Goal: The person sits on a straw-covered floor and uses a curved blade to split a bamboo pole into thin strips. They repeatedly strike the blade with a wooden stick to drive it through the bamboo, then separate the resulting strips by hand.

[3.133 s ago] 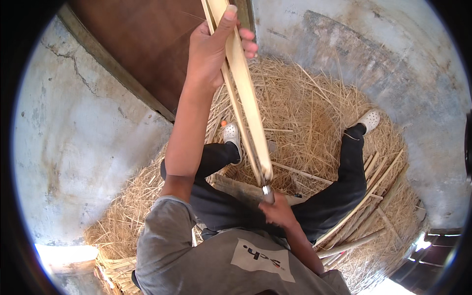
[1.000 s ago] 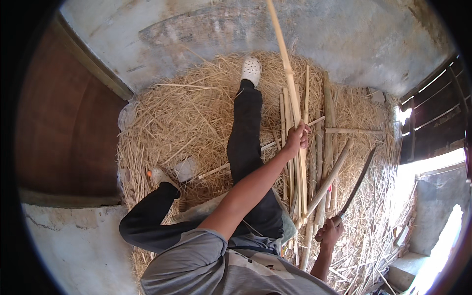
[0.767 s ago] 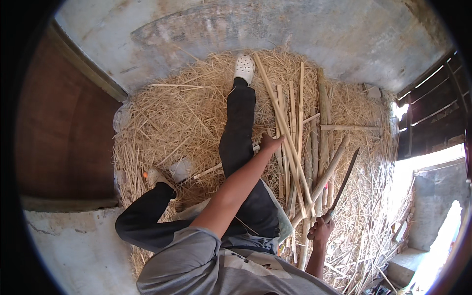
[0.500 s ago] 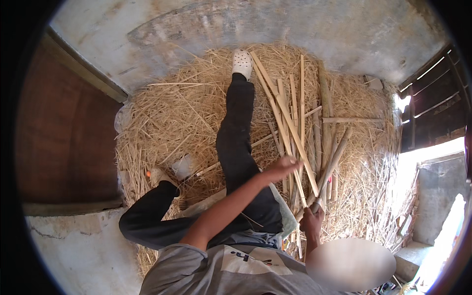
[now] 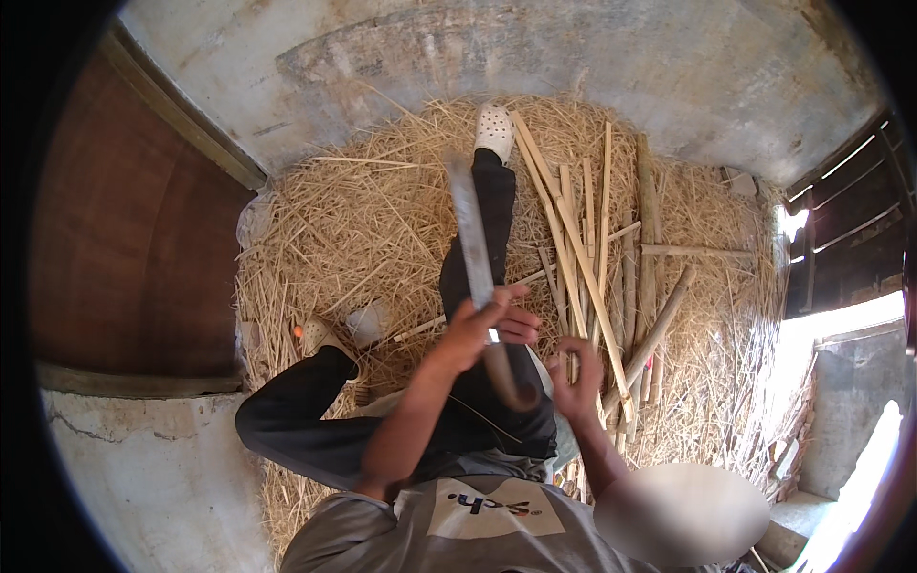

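My left hand [image 5: 470, 334] holds a long-bladed knife [image 5: 472, 229] near where the blade meets its brown handle. The blade points away over my outstretched leg; motion blurs the tool, and some of the fingers stick out past it. Just right of the handle, my right hand [image 5: 578, 382] is raised with its fingers curled and a gap between thumb and fingers, and no object shows in it. Past the right hand lie pale split bamboo strips [image 5: 581, 237], fanned over the straw. A thicker round pole [image 5: 659, 325] slants beside them.
Loose straw [image 5: 353, 229] covers the floor. Thin round poles [image 5: 647, 210] lie right of the strips. A grey wall [image 5: 497, 57] curves along the far side, with a brown panel [image 5: 134, 239] at left and dark slats [image 5: 850, 229] at right. An orange ball-like thing [image 5: 298, 331] lies near my bent leg's shoe.
My left hand has drawn back from the bamboo strips and now has the knife. The right hand has left the thick pole's near end and moved left and up. The view shifted slightly.
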A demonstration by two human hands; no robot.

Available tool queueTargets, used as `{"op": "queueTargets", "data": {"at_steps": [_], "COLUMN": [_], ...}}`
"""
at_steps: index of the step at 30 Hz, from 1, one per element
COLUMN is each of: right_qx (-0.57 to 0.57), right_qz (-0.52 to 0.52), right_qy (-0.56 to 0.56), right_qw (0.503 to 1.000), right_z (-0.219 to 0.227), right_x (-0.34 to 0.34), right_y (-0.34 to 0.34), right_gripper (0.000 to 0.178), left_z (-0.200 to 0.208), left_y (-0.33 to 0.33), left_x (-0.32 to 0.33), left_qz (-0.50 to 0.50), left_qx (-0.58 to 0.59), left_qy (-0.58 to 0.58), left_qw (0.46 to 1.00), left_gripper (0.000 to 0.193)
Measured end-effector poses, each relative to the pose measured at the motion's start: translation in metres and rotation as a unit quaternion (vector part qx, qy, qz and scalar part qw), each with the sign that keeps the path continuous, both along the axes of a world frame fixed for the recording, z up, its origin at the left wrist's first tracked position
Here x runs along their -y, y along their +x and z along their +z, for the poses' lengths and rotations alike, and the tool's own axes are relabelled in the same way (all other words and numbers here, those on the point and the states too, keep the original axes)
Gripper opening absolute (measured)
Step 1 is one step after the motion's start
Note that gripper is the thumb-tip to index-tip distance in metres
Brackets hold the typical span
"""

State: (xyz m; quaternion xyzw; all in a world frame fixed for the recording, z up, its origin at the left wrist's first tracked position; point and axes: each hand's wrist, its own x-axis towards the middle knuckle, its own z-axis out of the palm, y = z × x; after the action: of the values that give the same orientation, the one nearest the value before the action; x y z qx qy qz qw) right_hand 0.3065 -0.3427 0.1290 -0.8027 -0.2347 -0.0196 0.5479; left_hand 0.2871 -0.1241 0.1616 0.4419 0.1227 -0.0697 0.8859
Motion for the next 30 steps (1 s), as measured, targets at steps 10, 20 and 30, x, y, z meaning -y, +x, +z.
{"op": "queueTargets", "data": {"at_steps": [10, 20, 30], "right_qx": [-0.170, -0.160, -0.118], "right_qz": [-0.193, -0.254, -0.296], "right_qy": [-0.467, -0.247, -0.296], "right_qw": [0.846, 0.921, 0.900], "right_z": [-0.244, -0.190, -0.257], "right_x": [0.087, 0.091, 0.094], "right_y": [0.100, 0.033, 0.068], "right_gripper": [0.079, 0.031, 0.039], "left_z": [0.045, 0.013, 0.009], "left_y": [-0.104, -0.170, -0.154], "left_x": [-0.133, -0.171, -0.168], "left_qz": [0.191, 0.350, 0.340], "left_qx": [-0.059, -0.095, -0.067], "left_qy": [0.161, 0.149, 0.146], "left_qw": [0.967, 0.920, 0.927], "left_gripper": [0.058, 0.045, 0.047]}}
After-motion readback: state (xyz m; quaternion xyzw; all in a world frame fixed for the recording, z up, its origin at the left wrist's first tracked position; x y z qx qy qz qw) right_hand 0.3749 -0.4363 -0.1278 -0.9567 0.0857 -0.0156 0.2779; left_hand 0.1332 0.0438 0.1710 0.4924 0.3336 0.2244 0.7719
